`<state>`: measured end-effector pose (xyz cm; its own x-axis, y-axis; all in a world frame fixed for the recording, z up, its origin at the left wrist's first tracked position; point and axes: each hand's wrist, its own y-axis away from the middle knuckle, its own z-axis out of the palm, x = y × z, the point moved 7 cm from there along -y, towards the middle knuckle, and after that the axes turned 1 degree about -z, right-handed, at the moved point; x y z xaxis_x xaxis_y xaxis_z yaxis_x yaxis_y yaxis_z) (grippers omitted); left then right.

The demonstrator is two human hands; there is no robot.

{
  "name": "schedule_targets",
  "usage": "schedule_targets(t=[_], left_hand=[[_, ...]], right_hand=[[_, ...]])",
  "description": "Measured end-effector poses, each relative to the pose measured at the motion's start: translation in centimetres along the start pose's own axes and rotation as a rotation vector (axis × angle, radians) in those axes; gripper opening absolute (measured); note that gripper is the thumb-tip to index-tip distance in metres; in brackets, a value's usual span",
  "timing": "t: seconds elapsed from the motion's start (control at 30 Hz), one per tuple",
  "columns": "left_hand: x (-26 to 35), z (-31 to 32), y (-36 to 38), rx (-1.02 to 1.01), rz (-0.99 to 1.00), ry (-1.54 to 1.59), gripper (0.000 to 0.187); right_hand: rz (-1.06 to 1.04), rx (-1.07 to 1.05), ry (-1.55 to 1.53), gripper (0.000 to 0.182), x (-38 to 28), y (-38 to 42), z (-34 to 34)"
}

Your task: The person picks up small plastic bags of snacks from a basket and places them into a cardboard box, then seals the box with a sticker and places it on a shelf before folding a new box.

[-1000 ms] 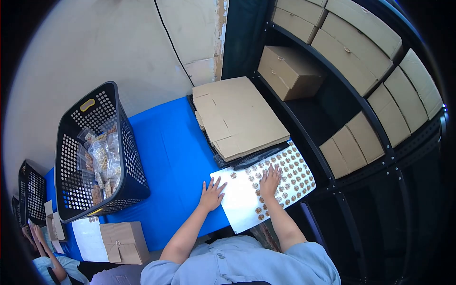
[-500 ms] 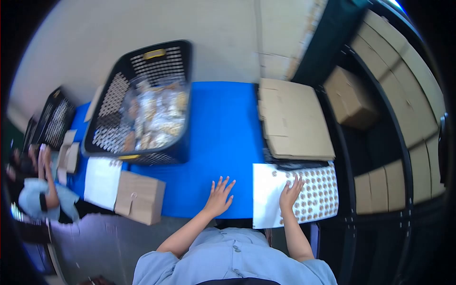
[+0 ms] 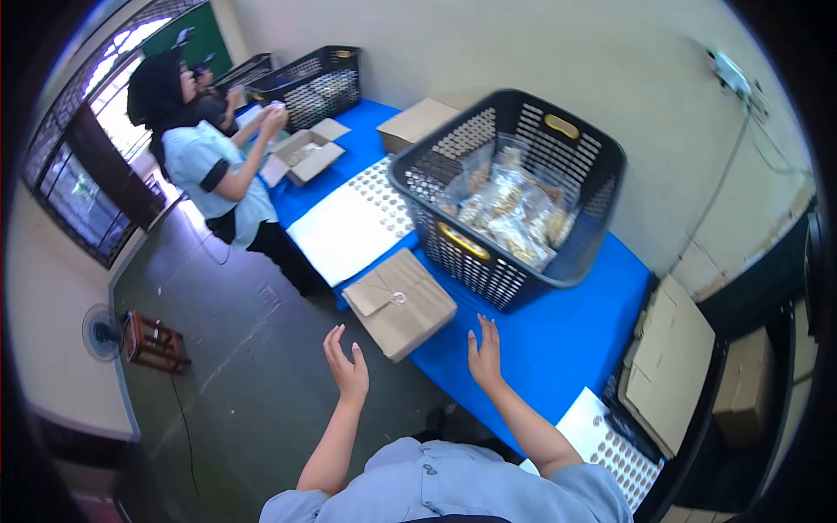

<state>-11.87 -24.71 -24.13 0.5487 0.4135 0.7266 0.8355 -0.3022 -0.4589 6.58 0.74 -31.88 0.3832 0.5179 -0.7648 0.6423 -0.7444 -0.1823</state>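
A brown cardboard box [image 3: 403, 309] with a round string-tie closure sits at the front edge of the blue-covered table [image 3: 558, 336]. My left hand [image 3: 349, 370] is raised off its near left corner, fingers apart and holding nothing. On the other side, my right hand [image 3: 485, 353] is held up over the table near the box's right corner, also open. Neither hand appears to touch the box. Behind it stands a black plastic basket [image 3: 514, 253] with yellow handles, containing several clear bags [image 3: 523, 209] of small tan items.
A sheet of round stickers [image 3: 610, 449] lies at right, beside stacked flat cardboard [image 3: 671, 366]. Another such sheet [image 3: 336, 235] is left of the basket. A co-worker [image 3: 209, 170] stands at left by an open box [image 3: 305, 157]. A fan [image 3: 103, 333] stands near the wall.
My view has swung left. My right hand has come off the sticker sheet and my left hand off the blue tabletop; both are now raised near the cardboard box.
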Motion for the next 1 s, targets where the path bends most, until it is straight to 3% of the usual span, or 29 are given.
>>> schedule_targets(t=[0.1,0.17,0.2,0.27,0.4,0.67,0.8,0.87,0.93,1.0], left_hand=[[-4.9,0.5,0.5,-0.045,-0.173,0.059,0.039],[-7.9,2.2,1.4,-0.155,-0.314,0.149,0.039],[-9.1,3.5,2.0,-0.212,-0.405,0.207,0.042],[-11.1,5.8,2.8,-0.232,-0.542,0.330,0.051],[-14.0,9.9,3.7,-0.183,-0.690,0.550,0.062],[-13.3,11.6,6.4,-0.337,-0.708,0.565,0.070],[-12.7,11.5,8.2,-0.444,-0.684,0.566,0.073],[-12.4,10.5,10.8,-0.601,-0.804,0.558,0.089],[-7.6,8.2,12.8,-0.723,-1.043,0.773,0.107],[-8.3,7.9,16.2,-0.935,-1.081,0.718,0.116]], right_hand=[[0.018,0.061,-0.086,0.047,-0.7,-4.2,2.8],[0.235,0.029,-0.394,0.049,0.8,-6.2,4.9],[0.219,0.021,-0.397,0.049,0.4,-6.6,5.4],[0.398,-0.065,-0.403,0.049,0.9,-6.5,6.3],[0.201,-0.095,-0.201,0.047,0.9,-6.0,7.2],[0.183,-0.105,-0.322,0.038,0.6,-2.6,6.0],[0.273,-0.061,-0.432,0.027,1.5,0.5,4.9],[0.200,0.087,-0.560,0.021,2.9,2.1,4.1],[0.225,0.114,-0.621,0.020,4.3,4.0,3.2],[0.250,0.144,-0.684,0.020,6.0,5.8,1.9]])
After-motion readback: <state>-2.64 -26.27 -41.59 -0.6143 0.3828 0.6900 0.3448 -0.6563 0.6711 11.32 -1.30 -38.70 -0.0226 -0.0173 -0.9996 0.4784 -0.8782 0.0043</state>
